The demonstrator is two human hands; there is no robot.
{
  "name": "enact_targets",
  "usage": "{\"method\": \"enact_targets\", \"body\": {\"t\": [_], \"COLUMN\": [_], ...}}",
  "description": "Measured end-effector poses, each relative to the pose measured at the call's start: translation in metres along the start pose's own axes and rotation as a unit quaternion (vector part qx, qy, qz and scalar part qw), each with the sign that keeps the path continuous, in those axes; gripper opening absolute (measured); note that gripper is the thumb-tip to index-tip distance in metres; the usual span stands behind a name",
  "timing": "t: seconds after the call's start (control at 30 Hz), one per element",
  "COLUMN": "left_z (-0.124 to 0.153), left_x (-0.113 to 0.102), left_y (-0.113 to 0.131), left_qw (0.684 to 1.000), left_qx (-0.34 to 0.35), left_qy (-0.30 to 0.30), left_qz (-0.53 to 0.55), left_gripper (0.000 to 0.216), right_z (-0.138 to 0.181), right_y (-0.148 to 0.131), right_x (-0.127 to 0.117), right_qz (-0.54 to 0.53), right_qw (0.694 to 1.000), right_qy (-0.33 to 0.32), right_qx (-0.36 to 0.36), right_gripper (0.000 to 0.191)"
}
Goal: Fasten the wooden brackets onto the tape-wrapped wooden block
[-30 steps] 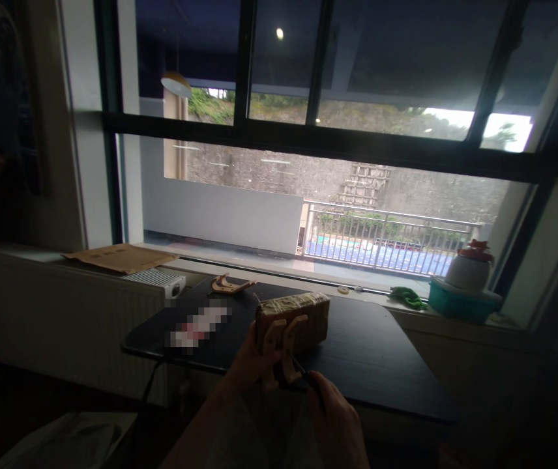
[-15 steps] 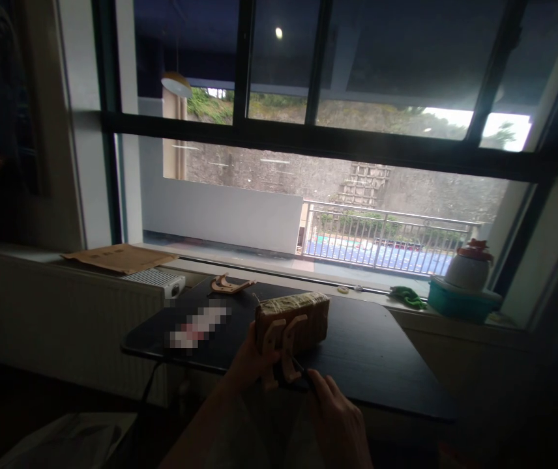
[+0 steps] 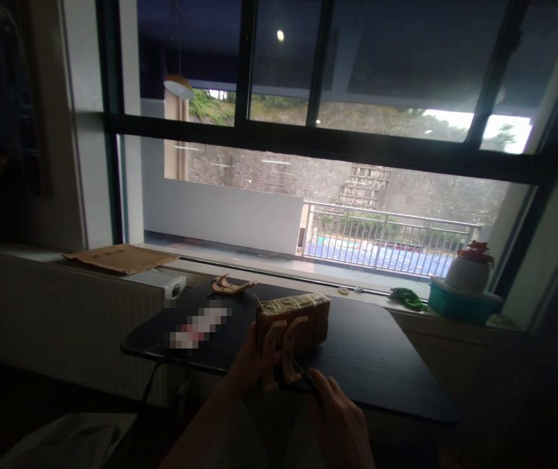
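Note:
Two pale, curved wooden pieces, like C-shaped hooks, stand side by side near the table's front edge. My left hand (image 3: 246, 363) is closed around the left wooden piece (image 3: 273, 339), its thumb reaching toward the right wooden piece (image 3: 289, 357). Behind them sits a brown block (image 3: 314, 326) with a pale, stringy top. In my right hand (image 3: 341, 417) is a thin dark-handled tool (image 3: 315, 385), its front end at the lower part of the right piece. The tool's tip is too dark to make out.
The black table (image 3: 371, 365) stands below a window. Another curved wooden piece (image 3: 230, 285) lies at its back, near a blurred-out item (image 3: 199, 324). A brown envelope (image 3: 122, 258) rests by the radiator (image 3: 64, 319). Green cloth (image 3: 408, 298) and a teal tub (image 3: 462, 303) occupy the sill.
My right hand and the dark-handled tool have shifted very slightly. The left hand, wooden pieces and block stay almost in place.

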State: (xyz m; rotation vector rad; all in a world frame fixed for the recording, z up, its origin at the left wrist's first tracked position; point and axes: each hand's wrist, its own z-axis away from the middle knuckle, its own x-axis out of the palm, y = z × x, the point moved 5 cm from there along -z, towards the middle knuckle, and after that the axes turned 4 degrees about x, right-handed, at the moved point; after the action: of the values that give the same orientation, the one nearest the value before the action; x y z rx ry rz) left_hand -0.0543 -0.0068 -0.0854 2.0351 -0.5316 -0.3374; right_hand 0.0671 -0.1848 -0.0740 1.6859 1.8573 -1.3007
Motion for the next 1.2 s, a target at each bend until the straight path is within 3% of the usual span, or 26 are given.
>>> {"method": "enact_targets", "body": {"t": [0.17, 0.43, 0.57, 0.8, 1.1, 1.2], "left_z": [0.0, -0.001, -0.001, -0.001, 0.0, 0.0], "left_x": [0.0, -0.001, -0.001, -0.002, -0.002, -0.001], "left_y": [-0.002, -0.005, -0.003, -0.005, -0.004, -0.003], "left_qw": [1.0, 1.0, 1.0, 1.0, 1.0, 1.0], "left_qx": [0.0, 0.006, 0.002, 0.0, -0.001, 0.0], "left_qy": [0.002, 0.002, -0.002, 0.015, 0.007, 0.01], "left_qz": [-0.004, 0.001, 0.001, -0.005, -0.009, -0.001], "left_gripper": [0.066, 0.067, 0.067, 0.07, 0.07, 0.071], "right_z": [0.0, -0.003, -0.002, 0.001, 0.0, 0.0], "right_y": [-0.002, 0.01, 0.011, 0.004, 0.012, 0.013], "right_x": [0.001, 0.009, 0.01, 0.01, 0.013, 0.012], "right_qz": [0.002, -0.135, -0.108, -0.025, -0.168, -0.156], "right_qw": [0.999, 0.99, 0.993, 0.998, 0.983, 0.984], "right_qy": [0.018, 0.005, 0.016, 0.046, 0.037, 0.044], "right_qx": [-0.028, 0.039, 0.045, -0.034, 0.059, 0.073], "right_gripper": [0.033, 0.032, 0.032, 0.033, 0.03, 0.029]}}
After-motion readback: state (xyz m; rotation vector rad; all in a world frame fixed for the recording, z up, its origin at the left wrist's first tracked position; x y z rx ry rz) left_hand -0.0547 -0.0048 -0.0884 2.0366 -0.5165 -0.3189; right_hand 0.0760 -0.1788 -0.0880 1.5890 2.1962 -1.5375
